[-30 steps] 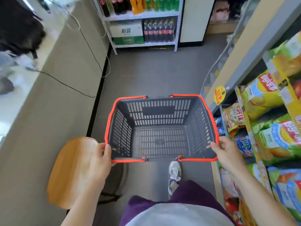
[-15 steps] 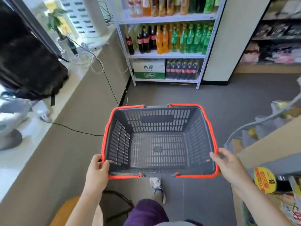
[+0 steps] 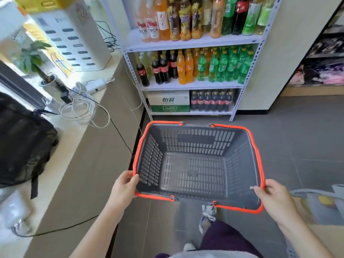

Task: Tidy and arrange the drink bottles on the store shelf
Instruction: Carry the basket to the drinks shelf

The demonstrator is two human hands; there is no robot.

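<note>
Two hands are seen at the near corners of a grey shopping basket (image 3: 193,140) with an orange rim, which is held roughly level above the grey floor (image 3: 297,136). The left hand (image 3: 123,185) is curled round the near-left corner, its thumb hooked over the rim; the right hand (image 3: 275,200) is clamped on the near-right corner likewise, thumb laid on the inner wall. The drink bottles (image 3: 214,67) are ranged on a white metal rack (image 3: 193,42) straight ahead, beyond the basket and well apart from it. On the middle shelf, dark cola bottles (image 3: 163,69) are set at the left, orange bottles (image 3: 184,68) beside them and green bottles (image 3: 232,66) at the right. Taller mixed bottles are crowded on the shelf above. On the lowest shelf a white and green carton (image 3: 168,100) is placed just beside a cola pack (image 3: 212,100). A beige counter (image 3: 83,146) is seen at the left, on which a black backpack (image 3: 22,142), coiled white cables (image 3: 80,108) and a potted plant (image 3: 35,58) are found
</note>
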